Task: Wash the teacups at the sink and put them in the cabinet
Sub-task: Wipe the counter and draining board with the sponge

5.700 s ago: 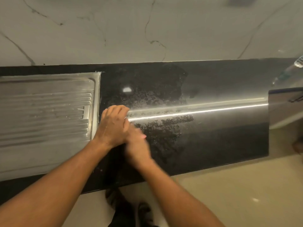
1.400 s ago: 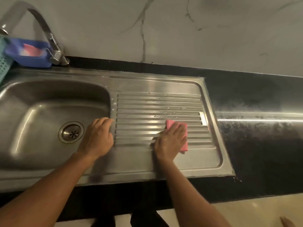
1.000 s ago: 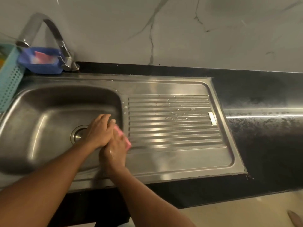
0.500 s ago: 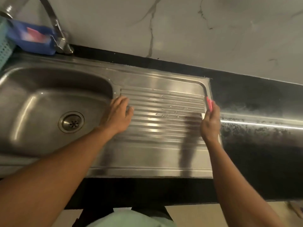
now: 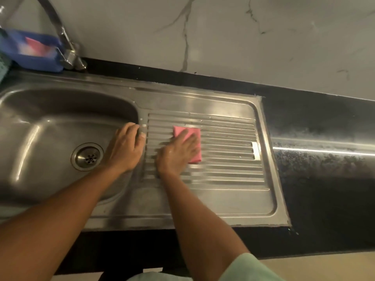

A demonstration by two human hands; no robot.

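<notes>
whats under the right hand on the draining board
A pink cloth lies flat on the ridged draining board, pressed down by the right hand. The hand covers the cloth's near left part, so that part cannot be seen.

Pink cloth [image 5: 192, 136] center frame, lying flat. Upper left: blue tub [image 5: 38, 61] with something pink inside, blurred, just beside the base of the curved metal tap [image 5: 58, 27]. Teal mesh basket [image 5: 4, 65] cut off by the left edge, next to the tub. Black desk [image 5: 324, 189] runs right, wet speckles, with a bright light streak [image 5: 324, 151] across it. Grey-veined marble wall [image 5: 243, 37] along the top. Beige floor [image 5: 324, 266] lower right. My pale green shirt [image 5: 249, 268] at the bottom edge.
</notes>
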